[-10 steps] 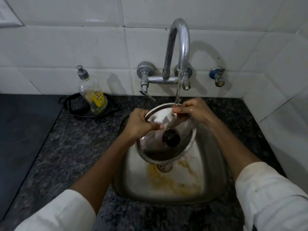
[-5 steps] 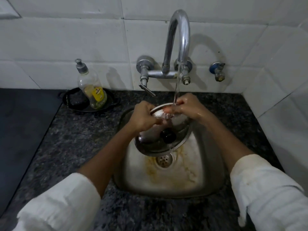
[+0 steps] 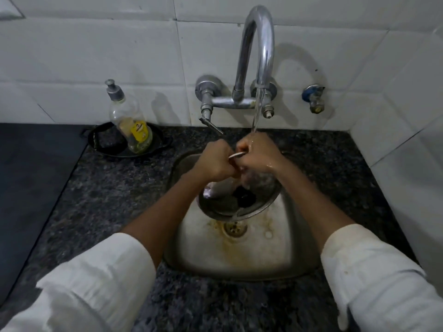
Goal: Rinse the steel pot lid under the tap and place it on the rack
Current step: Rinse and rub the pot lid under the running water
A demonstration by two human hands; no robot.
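The steel pot lid (image 3: 223,202) with a black knob (image 3: 244,198) is tilted over the sink, top side facing me. My left hand (image 3: 212,161) grips its far rim on the left. My right hand (image 3: 257,154) holds the far rim on the right, and a short arc of bright rim shows between the two hands. Water runs from the curved tap (image 3: 260,44) onto my right hand and the rim. The lid's upper half is hidden by my hands. No rack is in view.
The steel sink (image 3: 287,245) has a stained bottom and a drain (image 3: 234,228) just below the lid. A soap bottle (image 3: 129,121) stands in a black dish (image 3: 105,144) at the back left. Dark granite counter surrounds the sink; a tiled wall rises on the right.
The lid has tipped further so its far rim sits higher under the stream. Both hands have closed in together on that rim. The camera has moved nearer.
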